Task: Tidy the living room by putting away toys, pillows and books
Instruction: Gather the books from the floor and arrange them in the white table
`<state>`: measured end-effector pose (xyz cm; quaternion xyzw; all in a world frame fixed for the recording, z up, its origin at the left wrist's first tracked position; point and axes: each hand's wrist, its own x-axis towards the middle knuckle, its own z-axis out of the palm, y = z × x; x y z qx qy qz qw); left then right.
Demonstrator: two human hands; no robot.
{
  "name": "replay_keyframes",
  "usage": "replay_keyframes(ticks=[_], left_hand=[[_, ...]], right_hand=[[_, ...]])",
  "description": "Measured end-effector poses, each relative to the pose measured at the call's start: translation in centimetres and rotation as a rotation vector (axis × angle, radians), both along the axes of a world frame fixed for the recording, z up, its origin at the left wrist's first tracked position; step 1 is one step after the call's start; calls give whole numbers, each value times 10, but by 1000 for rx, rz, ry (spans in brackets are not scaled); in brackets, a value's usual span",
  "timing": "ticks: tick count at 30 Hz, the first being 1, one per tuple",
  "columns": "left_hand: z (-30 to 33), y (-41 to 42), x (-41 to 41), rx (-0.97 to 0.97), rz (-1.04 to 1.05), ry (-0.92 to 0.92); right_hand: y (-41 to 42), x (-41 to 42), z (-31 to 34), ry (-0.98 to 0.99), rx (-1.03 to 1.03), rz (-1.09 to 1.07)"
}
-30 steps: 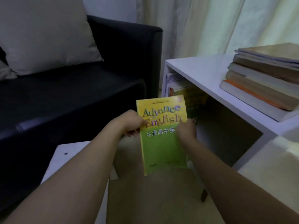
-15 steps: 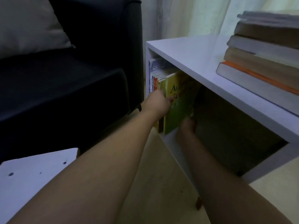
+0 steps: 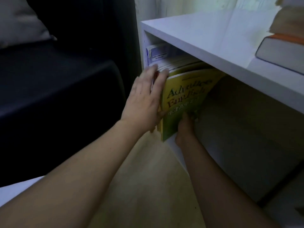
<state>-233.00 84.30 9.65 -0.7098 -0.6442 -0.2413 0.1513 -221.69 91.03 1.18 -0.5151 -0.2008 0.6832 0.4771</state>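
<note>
Both forearms are reaching from 6 o'clock toward the shelf opening at frame centre. I am reading the left hand [image 3: 144, 102] as released: its fingers are extended and lying flat against the front edges of the row of upright books [image 3: 166, 65], with the fingertips at 12 o'clock of the palm. I am reading the right hand [image 3: 185, 129] as grasping the yellow-green book [image 3: 184, 99] at its lower corner; the fingers behind the cover are hidden, so I cannot tell the exact grip.

That book is standing slightly tilted inside the white shelf unit [image 3: 213, 46], at the right end of the row, its cover facing the camera at 1 o'clock of the right hand. On the shelf top, at 2 o'clock, a stack of books [image 3: 283, 45] is lying flat. At 9 o'clock I am seeing the dark sofa [image 3: 57, 88] with a grey pillow [image 3: 21, 23].

Compared with half a second ago, the left hand is no longer curled on the book's spine but flattened, and the camera is sitting closer to the shelf.
</note>
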Motion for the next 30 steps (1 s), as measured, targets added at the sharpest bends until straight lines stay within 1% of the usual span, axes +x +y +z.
replay_keyframes(ticks=[2, 4, 8, 11, 14, 16, 19, 21, 23, 24, 26, 30], left_hand=[[4, 6, -6, -51, -88, 97], [8, 13, -8, -60, -147, 123], [10, 21, -9, -39, -174, 159], [7, 23, -11, -35, -142, 171], [6, 20, -10, -3, -140, 146], [7, 19, -8, 28, -105, 133], [7, 16, -2, 67, -21, 61], [8, 13, 3, 66, 16, -4], [13, 9, 8, 50, 45, -65], [15, 6, 9, 46, 60, -99], [24, -3, 8, 44, 83, -155], [46, -35, -3, 20, 119, -193]], right_hand=[[6, 1, 4, 88, -46, -27], [10, -2, 4, 165, -29, -58], [9, -5, 8, 172, 56, -123], [14, -8, -4, 92, 64, -145], [9, -10, -8, 6, 127, -139], [5, -11, -9, -54, 115, -126], [-3, -9, -2, -45, 103, -110], [-14, -9, 7, -105, 153, -55], [-25, -10, 18, -97, 182, -41], [-30, -11, 23, -130, 210, -24], [-43, -11, 36, -264, 300, 40], [-72, -4, 69, -498, 422, 149]])
